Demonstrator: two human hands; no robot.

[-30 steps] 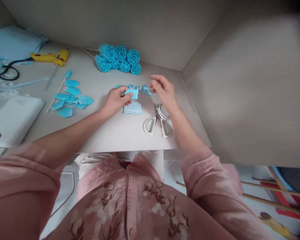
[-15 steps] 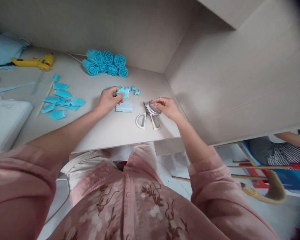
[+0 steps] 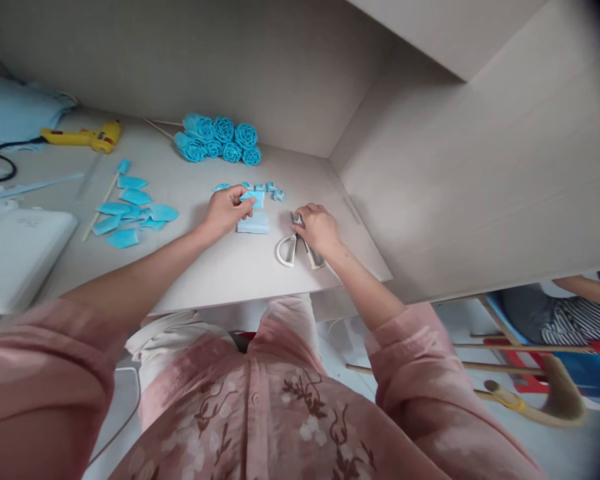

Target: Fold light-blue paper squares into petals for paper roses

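Note:
A small folded piece of light-blue crepe paper [image 3: 253, 198] is pinched between the thumb and fingers of my left hand [image 3: 229, 210]. Just below it on the table lies a stack of pale-blue paper [image 3: 253, 223]. My right hand [image 3: 318, 228] is curled down over the blade end of the white-handled scissors [image 3: 286, 252], which lie on the table with their handles spread towards me. The palm hides most of the blades and the white ring beside them. Small blue cut scraps [image 3: 271, 189] lie beyond my left hand.
Blue paper roses [image 3: 223, 139] on sticks lie by the back wall. To the left are loose blue petals [image 3: 136, 197], a thin stick [image 3: 100, 208], a yellow glue gun [image 3: 87, 137] and a white box [image 3: 27, 253]. A panel [image 3: 460, 173] rises on the right; another person's arm [image 3: 583, 285] shows beyond.
My right hand has moved left and down over the scissors' blades, covering the white ring seen before. My left hand still holds the blue paper. The view has shifted slightly.

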